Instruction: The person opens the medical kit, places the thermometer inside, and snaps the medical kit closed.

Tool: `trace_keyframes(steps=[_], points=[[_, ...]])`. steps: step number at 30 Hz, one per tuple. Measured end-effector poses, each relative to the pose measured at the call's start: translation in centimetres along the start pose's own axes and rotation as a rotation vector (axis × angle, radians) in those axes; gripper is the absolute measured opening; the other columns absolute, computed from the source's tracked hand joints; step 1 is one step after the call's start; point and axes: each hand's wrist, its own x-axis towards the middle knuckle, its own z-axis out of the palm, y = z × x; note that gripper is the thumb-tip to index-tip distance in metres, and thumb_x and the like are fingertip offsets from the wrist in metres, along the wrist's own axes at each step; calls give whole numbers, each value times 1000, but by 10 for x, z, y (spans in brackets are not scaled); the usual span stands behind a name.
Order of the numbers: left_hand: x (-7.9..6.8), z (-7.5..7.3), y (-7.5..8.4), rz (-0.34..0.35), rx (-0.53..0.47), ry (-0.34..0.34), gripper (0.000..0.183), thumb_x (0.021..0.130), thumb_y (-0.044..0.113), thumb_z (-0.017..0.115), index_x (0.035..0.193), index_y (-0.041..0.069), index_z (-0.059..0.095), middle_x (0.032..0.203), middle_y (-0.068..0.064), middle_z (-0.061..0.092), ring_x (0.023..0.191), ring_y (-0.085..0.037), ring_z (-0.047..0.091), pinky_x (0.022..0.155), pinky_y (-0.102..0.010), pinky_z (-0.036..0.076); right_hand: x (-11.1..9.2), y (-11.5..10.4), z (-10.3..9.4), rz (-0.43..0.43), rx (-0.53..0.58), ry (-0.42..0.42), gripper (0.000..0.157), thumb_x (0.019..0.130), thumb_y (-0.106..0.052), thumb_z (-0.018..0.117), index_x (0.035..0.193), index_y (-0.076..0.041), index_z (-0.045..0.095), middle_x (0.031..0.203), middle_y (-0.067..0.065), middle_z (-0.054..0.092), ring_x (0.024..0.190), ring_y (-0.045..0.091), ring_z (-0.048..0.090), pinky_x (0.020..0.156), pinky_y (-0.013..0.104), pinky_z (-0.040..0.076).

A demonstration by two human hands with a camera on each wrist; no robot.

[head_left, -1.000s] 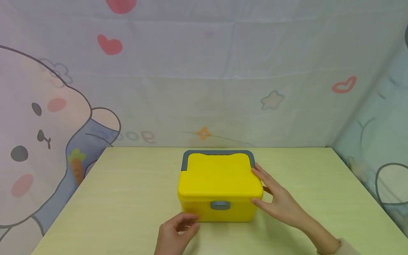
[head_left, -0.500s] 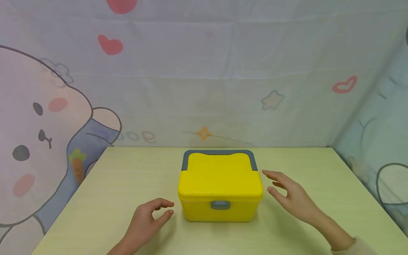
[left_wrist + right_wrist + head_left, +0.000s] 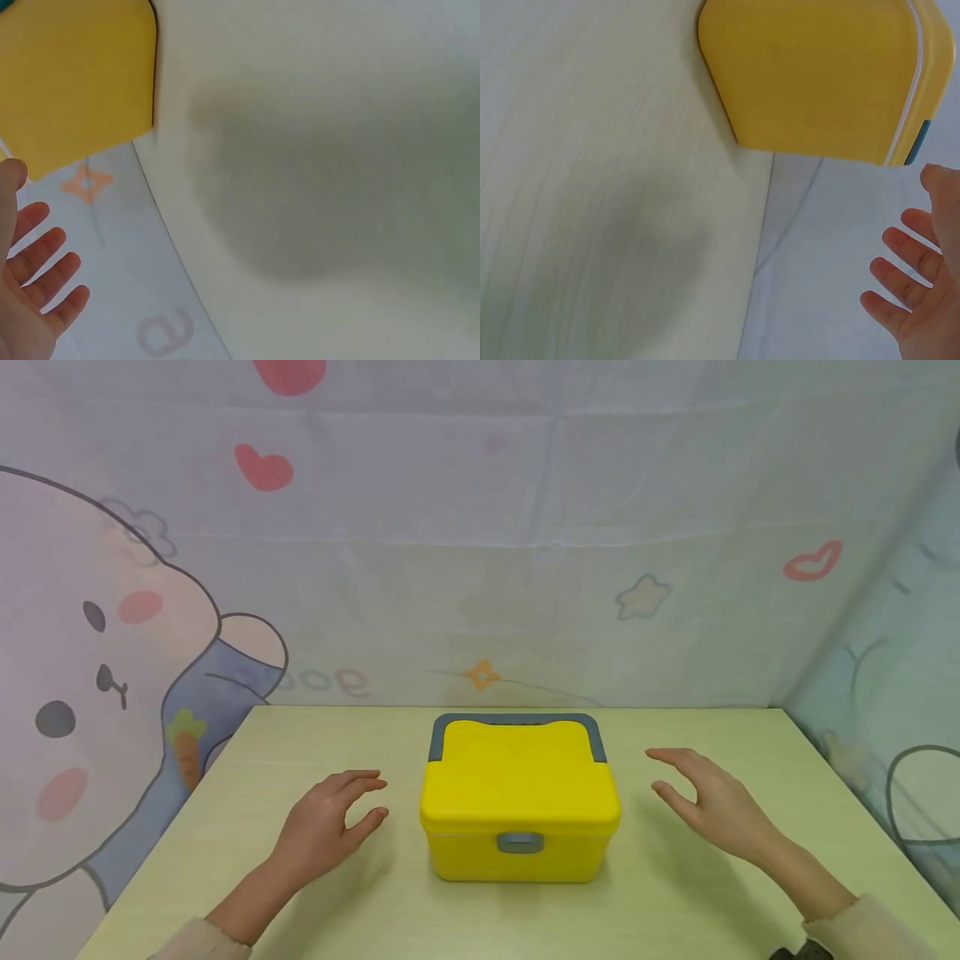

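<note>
A yellow plastic storage box (image 3: 519, 793) with its lid down stands on the table. Its grey carrying handle (image 3: 517, 719) lies flat along the lid's back edge, and a grey latch (image 3: 520, 842) sits at the front. My left hand (image 3: 322, 827) hovers to the left of the box, fingers loosely spread and apart from it. On the other side, my right hand (image 3: 720, 806) is held in the air with relaxed fingers, also not touching. Both wrist views show a side wall of the box (image 3: 75, 82) beyond loose, unoccupied fingers. What the box contains is hidden.
The pale wooden table (image 3: 315, 735) reaches back to a printed cloth backdrop (image 3: 450, 585) with hearts, a star and a large cartoon animal. Another cloth panel (image 3: 900, 693) runs along the right side. Part of a dark object (image 3: 802, 952) shows by the right sleeve.
My right hand has let go of the box's right side and moved right. My left hand has drawn away from the front left corner, leftward and farther back. The box stays put.
</note>
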Motion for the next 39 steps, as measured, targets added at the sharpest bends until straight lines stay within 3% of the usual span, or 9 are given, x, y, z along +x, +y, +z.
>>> trace_keyframes(steps=[8,13,19,28,39], points=[[21,-5,-8,75,60,-63,49,80,37,69,119,9,60,127,-11,55,112,-31,53,92,-49,45,4,15,-6,-53,-107,-20,46,85,-24,66,126,-6,53,125,14,54,111,35,51,88,53,44],[31,-8,-12,84,98,-115,56,81,39,66,126,8,55,133,-13,49,117,-34,48,98,-52,39,8,22,-10,-97,-172,-12,52,81,-25,69,126,-4,53,127,18,52,112,39,49,89,56,42],[39,-15,-14,56,132,-229,66,85,48,59,137,11,44,143,-12,38,129,-34,35,106,-55,27,11,27,-15,-100,-234,-20,58,81,-30,69,130,-5,51,130,20,50,115,44,46,89,59,41],[45,-22,-16,-5,213,-337,79,85,62,47,147,17,25,153,-9,19,139,-33,16,111,-58,11,12,27,-22,38,-270,-148,67,86,-50,57,141,-16,38,144,17,35,128,45,32,95,67,26],[48,-25,-18,-24,292,-385,84,84,68,40,149,19,18,154,-8,14,140,-34,11,109,-62,5,13,27,-25,119,-254,-208,73,87,-56,51,145,-18,29,149,16,25,133,45,21,99,70,14]])
